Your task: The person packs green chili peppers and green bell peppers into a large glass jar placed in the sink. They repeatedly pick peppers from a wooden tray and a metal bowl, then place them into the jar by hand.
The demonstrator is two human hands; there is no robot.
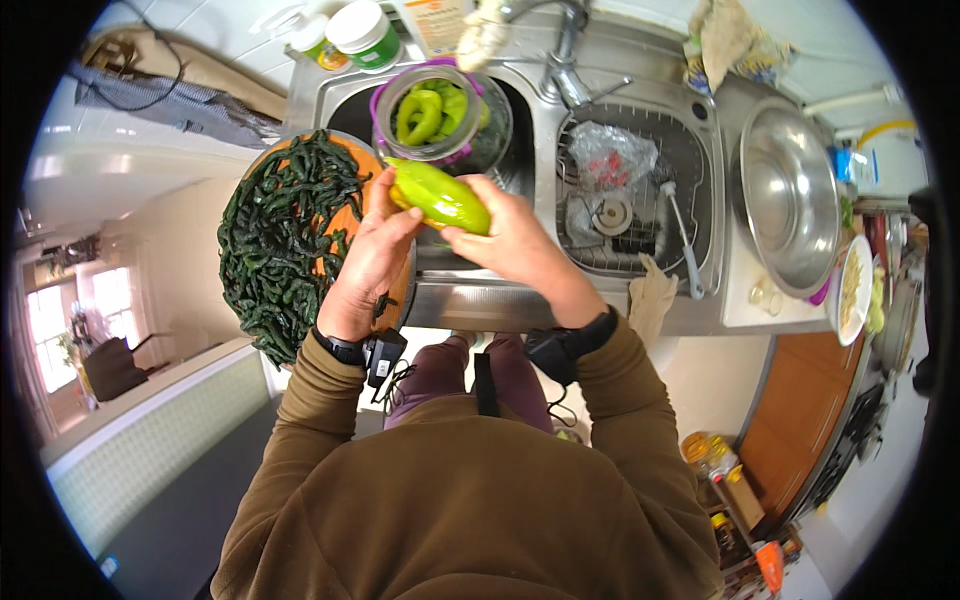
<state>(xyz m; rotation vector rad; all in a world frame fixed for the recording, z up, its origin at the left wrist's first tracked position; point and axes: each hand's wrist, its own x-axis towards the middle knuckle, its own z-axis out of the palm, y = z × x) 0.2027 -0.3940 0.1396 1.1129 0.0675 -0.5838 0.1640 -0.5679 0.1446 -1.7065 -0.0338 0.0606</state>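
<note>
Both hands hold glossy green peppers just in front of a wide-mouthed clear jar. My left hand grips the stem end, where a yellowish piece shows beneath. My right hand wraps the blunt end with thumb and fingers. Inside the jar lie more green peppers, one of them curled, and a purple ring surrounds its neck. The jar stands in the left sink basin. Left of my left hand, many dark green, wrinkled, slender vegetables cover a round orange-brown board.
A faucet rises between the basins. The right basin holds a wire rack, a crumpled plastic bag and a long-handled brush. A cloth hangs over the front edge. Farther right stands a large steel bowl; white tubs stand behind the left basin.
</note>
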